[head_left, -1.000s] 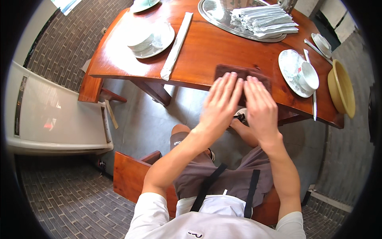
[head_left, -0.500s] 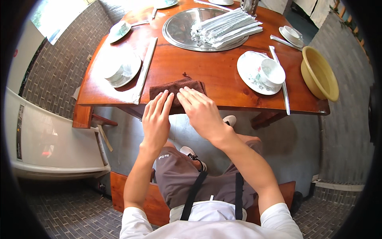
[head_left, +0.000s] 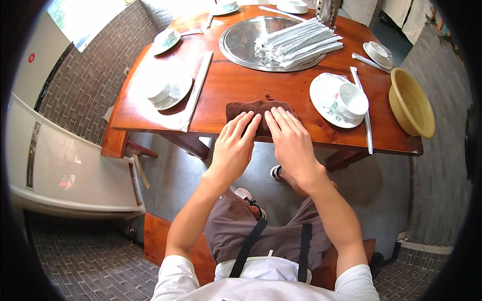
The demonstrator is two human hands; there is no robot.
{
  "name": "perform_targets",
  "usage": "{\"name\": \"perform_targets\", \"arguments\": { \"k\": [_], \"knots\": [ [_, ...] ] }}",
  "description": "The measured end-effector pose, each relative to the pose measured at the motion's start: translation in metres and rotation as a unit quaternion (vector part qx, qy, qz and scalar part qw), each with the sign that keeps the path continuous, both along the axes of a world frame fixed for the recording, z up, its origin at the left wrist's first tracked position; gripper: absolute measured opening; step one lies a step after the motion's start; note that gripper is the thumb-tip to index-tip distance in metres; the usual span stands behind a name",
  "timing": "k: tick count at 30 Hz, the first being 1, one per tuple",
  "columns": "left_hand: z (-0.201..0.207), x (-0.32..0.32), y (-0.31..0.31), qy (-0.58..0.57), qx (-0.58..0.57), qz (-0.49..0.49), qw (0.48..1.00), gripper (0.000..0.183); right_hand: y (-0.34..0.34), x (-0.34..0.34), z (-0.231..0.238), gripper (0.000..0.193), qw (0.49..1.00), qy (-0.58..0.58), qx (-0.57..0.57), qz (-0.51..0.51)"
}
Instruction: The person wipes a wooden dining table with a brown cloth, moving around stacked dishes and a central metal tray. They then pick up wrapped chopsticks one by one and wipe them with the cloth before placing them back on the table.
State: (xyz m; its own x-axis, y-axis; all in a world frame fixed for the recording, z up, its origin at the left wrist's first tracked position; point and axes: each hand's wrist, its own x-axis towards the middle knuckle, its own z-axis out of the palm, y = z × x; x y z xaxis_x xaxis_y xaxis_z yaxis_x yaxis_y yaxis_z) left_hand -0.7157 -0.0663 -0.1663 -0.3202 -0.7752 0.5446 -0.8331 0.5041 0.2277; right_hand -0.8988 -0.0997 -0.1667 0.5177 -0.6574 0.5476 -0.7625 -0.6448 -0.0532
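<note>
Head view: person seated on a wooden bench, both forearms reaching forward to the near edge of the table (head_left: 231,90).
Left hand (head_left: 233,148): flat, palm down, fingers (head_left: 244,124) stretched out and slightly spread, tips resting on the near left part of the brown cloth (head_left: 258,111).
Right hand (head_left: 291,143): flat beside the left, fingers close together, lying on the cloth's near right part; nothing is pinched by either hand.
Brown cloth: folded into a small oblong, lying at the table's near edge, directly under both sets of fingertips.
Step in hand: judged to be pressing or smoothing the folded cloth flat.
Next move calls for: even downward pressure and keeping the cloth from sliding off the edge.
Right of cloth: white cup on a saucer (head_left: 341,98), with a long wrapped utensil just beside it.
Left of cloth: another white cup and saucer (head_left: 165,90), well apart.
Farther: round metal tray (head_left: 241,42) bearing a pile of wrapped chopsticks (head_left: 296,42).
Far right: yellow bowl (head_left: 411,103) at the table's edge.
</note>
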Motion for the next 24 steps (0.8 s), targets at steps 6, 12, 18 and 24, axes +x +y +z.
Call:
{"name": "perform_targets", "arguments": {
  "k": [6, 12, 18, 24],
  "knots": [
    [-0.003, 0.003, 0.021, -0.018, -0.008, 0.012, 1.0, 0.053, 0.02, -0.004, 0.018, 0.04, 0.999, 0.007, 0.031, 0.029],
    [-0.013, 0.005, 0.025, -0.01, -0.032, 0.014, 0.999, 0.045, 0.042, -0.003, 0.023, 0.039, 0.999, 0.041, 0.024, 0.007],
    [-0.019, 0.007, 0.024, -0.025, -0.055, 0.007, 0.998, 0.047, 0.047, -0.006, 0.02, 0.044, 0.998, 0.045, 0.048, 0.01],
    [-0.019, 0.006, 0.021, -0.024, -0.017, 0.007, 1.0, 0.054, 0.046, -0.008, 0.016, 0.047, 0.996, -0.003, 0.088, 0.034]
  ]
}}
